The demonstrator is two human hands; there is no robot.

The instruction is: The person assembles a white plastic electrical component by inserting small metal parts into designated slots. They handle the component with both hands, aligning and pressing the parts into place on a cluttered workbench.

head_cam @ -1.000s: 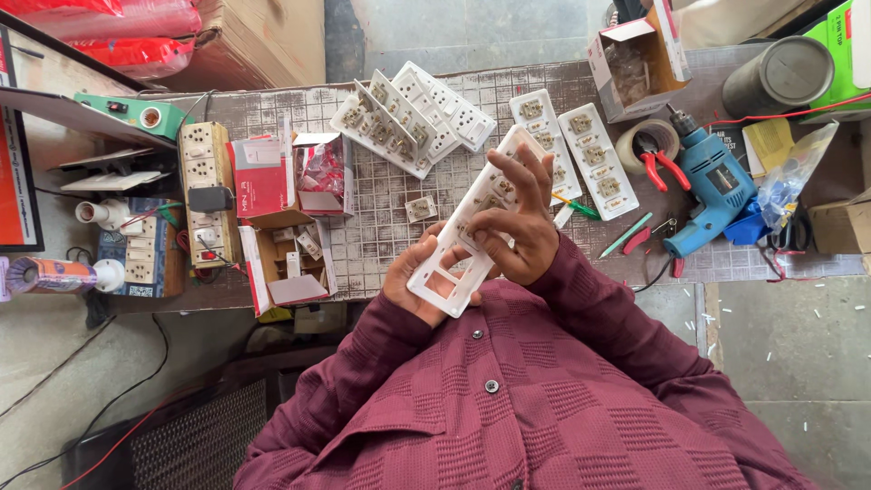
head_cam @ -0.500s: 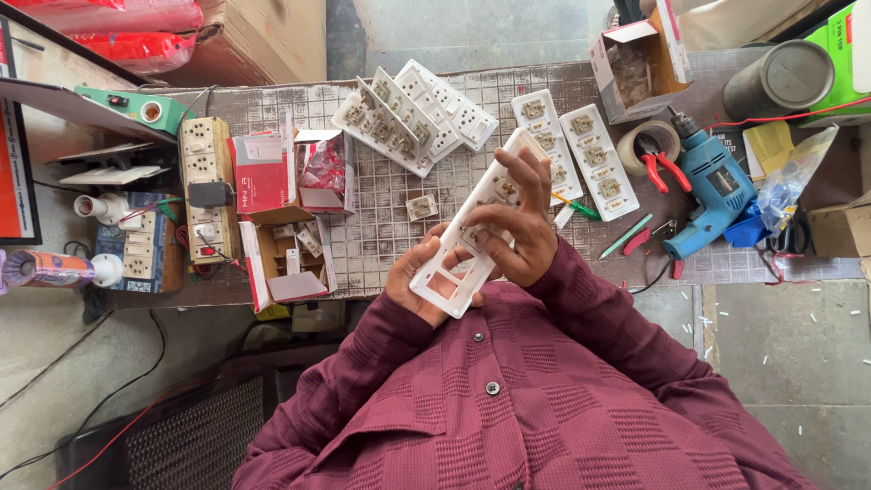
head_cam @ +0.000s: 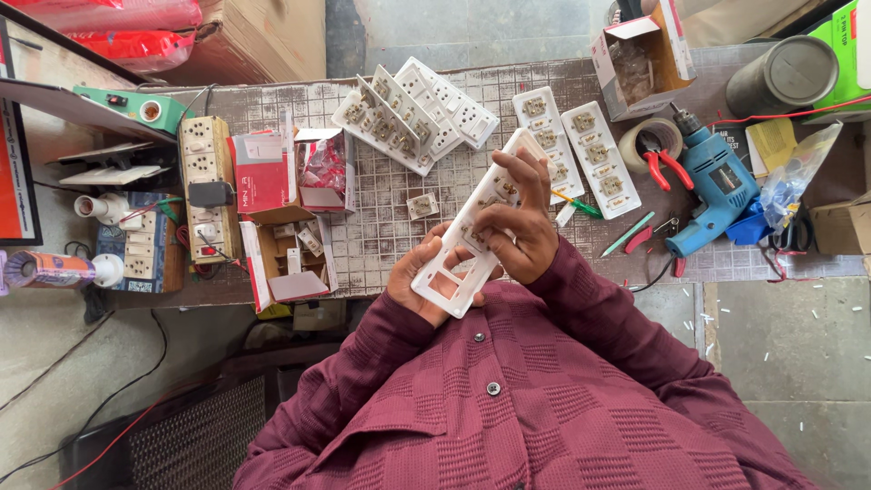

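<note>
A long white plastic switch-plate frame (head_cam: 472, 231) is being held above the bench edge, approx. over the lap. The near end is being cupped by the left hand (head_cam: 419, 277); the right hand (head_cam: 517, 227) is being clenched round the mid-section, fingers pressing a socket module. Risk: plate being flexed or cracked by excess pressure; module being dropped onto the mesh-topped bench (head_cam: 381, 209).

- Both hands hold a long white switch plate (head_cam: 472, 240) over the table (head_cam: 381, 218) edge.
- The left hand (head_cam: 419, 277) cups its lower end; the right hand (head_cam: 517, 227) grips its middle.
- A small loose socket (head_cam: 423, 206) lies just left of the plate.
- A blue drill (head_cam: 712, 186) lies well to the plate's right.
</note>
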